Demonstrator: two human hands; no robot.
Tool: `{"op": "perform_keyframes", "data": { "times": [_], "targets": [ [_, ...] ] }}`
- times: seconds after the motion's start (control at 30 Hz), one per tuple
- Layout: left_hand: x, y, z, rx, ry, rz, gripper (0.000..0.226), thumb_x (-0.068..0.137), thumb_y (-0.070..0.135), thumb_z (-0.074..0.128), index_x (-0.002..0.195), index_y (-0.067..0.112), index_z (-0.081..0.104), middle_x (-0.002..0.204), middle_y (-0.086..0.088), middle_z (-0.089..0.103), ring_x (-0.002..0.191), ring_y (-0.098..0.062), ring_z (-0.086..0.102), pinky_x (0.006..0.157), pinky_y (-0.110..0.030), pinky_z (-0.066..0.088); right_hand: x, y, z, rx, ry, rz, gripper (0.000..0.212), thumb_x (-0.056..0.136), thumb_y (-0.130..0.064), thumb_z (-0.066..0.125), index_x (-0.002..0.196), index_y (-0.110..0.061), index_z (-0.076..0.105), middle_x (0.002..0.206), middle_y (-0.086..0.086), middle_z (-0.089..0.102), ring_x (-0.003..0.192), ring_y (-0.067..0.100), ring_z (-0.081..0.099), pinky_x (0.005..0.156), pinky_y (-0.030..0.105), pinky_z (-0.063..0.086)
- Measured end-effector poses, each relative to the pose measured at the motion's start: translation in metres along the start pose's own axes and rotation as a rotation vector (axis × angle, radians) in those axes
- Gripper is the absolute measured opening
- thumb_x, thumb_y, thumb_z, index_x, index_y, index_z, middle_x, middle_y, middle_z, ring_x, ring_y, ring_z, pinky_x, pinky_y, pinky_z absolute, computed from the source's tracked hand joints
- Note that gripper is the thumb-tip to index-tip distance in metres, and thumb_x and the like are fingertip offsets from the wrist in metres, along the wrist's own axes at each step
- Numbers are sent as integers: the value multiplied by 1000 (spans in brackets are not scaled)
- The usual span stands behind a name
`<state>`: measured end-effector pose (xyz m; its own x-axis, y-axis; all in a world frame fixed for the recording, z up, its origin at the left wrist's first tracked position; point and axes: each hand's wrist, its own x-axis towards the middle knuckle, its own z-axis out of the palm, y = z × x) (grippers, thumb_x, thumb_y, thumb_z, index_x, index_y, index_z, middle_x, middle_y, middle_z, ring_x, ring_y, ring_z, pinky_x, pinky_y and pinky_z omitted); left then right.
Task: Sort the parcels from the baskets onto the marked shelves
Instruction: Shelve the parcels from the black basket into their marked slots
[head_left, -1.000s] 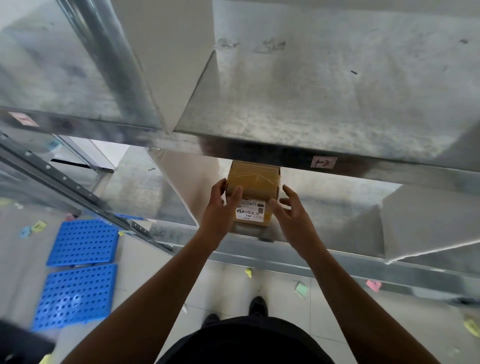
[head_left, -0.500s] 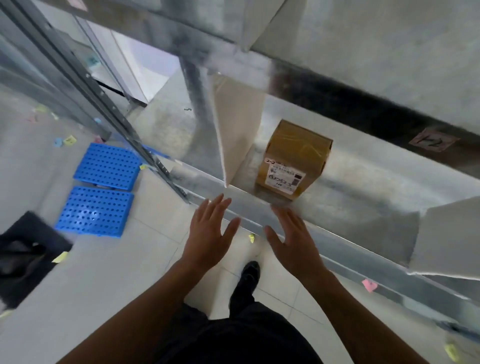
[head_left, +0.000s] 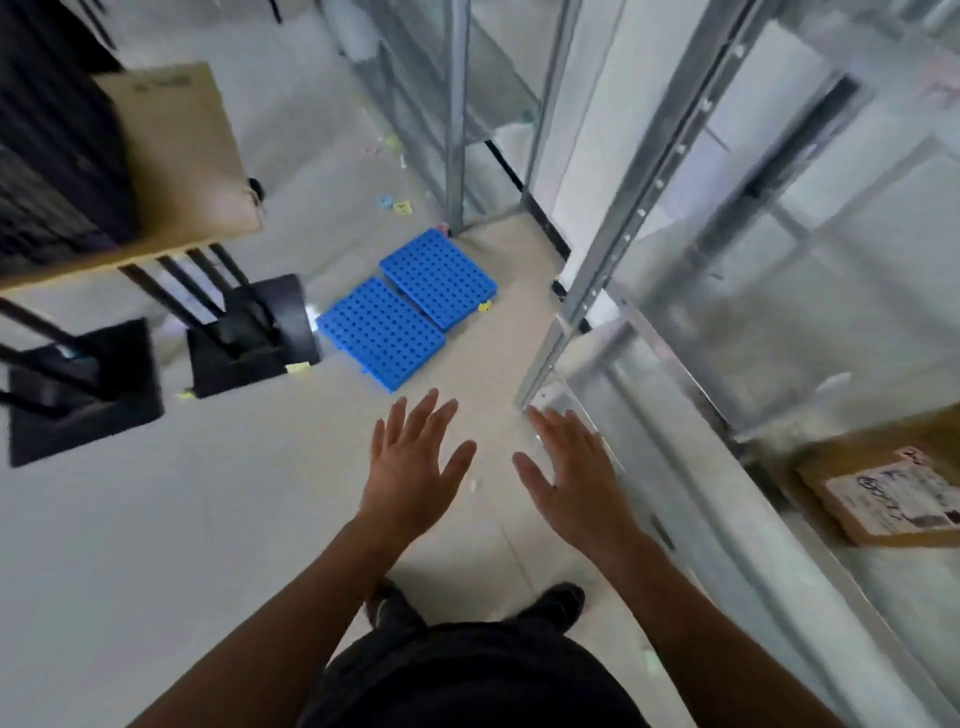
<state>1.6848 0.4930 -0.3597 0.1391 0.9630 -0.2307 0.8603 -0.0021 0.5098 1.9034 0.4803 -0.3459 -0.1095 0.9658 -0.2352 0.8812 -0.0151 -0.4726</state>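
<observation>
One galvanised metal shelving rack (head_left: 727, 364) fills the right side of the view, its perforated upright (head_left: 623, 208) slanting down to the shelf's front corner. Pale tiled floor (head_left: 156, 545) spreads to the left of it. At upper left sits a large cardboard box (head_left: 171, 156), with thin black rods running down beneath it to two black square bases (head_left: 83, 395) on the floor. Two blue perforated mats (head_left: 382, 332) lie side by side on the floor, just beside the foot of the rack. The parcel (head_left: 878, 506), brown with a white printed label, lies flat on the shelf near its front edge, at the far right. The person's left hand (head_left: 410, 467) and right hand (head_left: 576, 473) are held out palm down, fingers straight and spread, grasping nothing, well apart from the parcel; the right hand's fingertips overlap the shelf's front corner, though contact cannot be told. Dark shoes (head_left: 556, 603) show below, and small coloured paper notes (head_left: 402, 208) dot the floor.
</observation>
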Motion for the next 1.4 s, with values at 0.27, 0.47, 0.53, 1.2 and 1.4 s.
{"op": "perform_keyframes", "data": {
  "times": [0.27, 0.47, 0.53, 1.2, 1.4],
  "targets": [
    [-39, -153, -84, -73, 214, -332, 78, 91, 75, 12, 159, 38, 24, 171, 9, 10, 159, -26, -4, 127, -49, -3, 82, -167, 66, -84, -169, -258, 65, 106, -52, 39, 165, -29, 23, 173, 4, 21, 161, 22, 6, 130, 50, 6],
    [-51, -232, -124, -125, 335, -534, 63, 101, 63, 34, 158, 35, 30, 170, 8, 17, 159, -27, 1, 128, -51, 2, 133, -262, 98, -77, -283, -406, 67, 105, -53, 40, 165, -30, 22, 172, 2, 22, 160, 19, 13, 130, 49, 10],
    [-50, -255, -132, -149, 366, -601, 63, 101, 64, 32, 158, 36, 30, 170, 8, 17, 159, -26, -1, 128, -50, 0, 154, -288, 111, -48, -351, -444, 66, 105, -52, 41, 164, -30, 24, 171, 1, 25, 159, 18, 16, 129, 47, 16],
    [-82, -418, -303, -89, 788, -1084, 66, 96, 71, 23, 154, 41, 33, 169, 10, 21, 159, -22, 1, 128, -51, 0, 298, -596, 210, -16, -611, -1097, 60, 107, -45, 46, 162, -25, 32, 169, 5, 31, 160, 21, 11, 128, 54, 16],
    [-116, -505, -339, -147, 891, -1126, 68, 95, 71, 24, 154, 39, 36, 168, 9, 24, 159, -22, 2, 128, -51, 0, 298, -689, 258, -56, -563, -1156, 60, 106, -44, 49, 161, -25, 36, 167, 4, 35, 159, 21, 13, 128, 51, 20]
  ]
}}
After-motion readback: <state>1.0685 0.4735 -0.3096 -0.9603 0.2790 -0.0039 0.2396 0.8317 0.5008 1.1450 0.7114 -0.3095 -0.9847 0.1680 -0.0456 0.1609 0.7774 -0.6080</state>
